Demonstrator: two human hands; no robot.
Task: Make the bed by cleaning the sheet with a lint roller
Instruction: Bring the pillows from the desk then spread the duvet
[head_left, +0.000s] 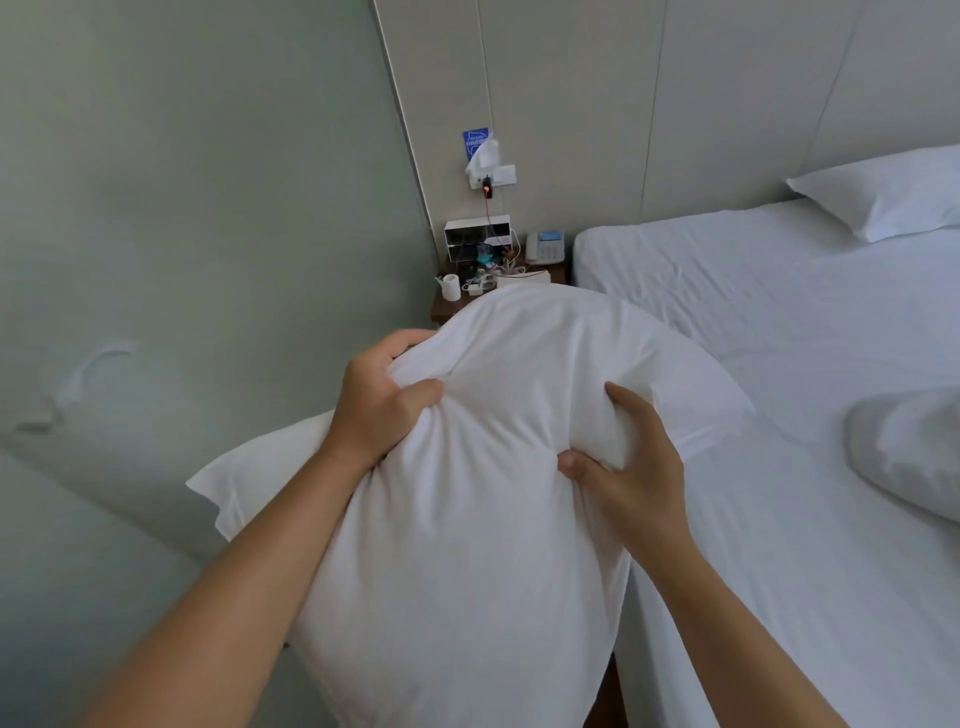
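While both hands clutch a white pillow (467, 499) held up beside the bed (779, 519), the left hand (379, 405) bunches the fabric near its upper left and the right hand (628, 467) pinches a fold on its right side. To the right lies the white sheet (727, 291) (lightly creased), with a second pillow (883, 192) at the head end. A cluttered bedside table (447, 306) stands in the corner beyond. No lint roller can be made out.

left hand (382, 400), right hand (631, 467), both clenched, arms outstretched
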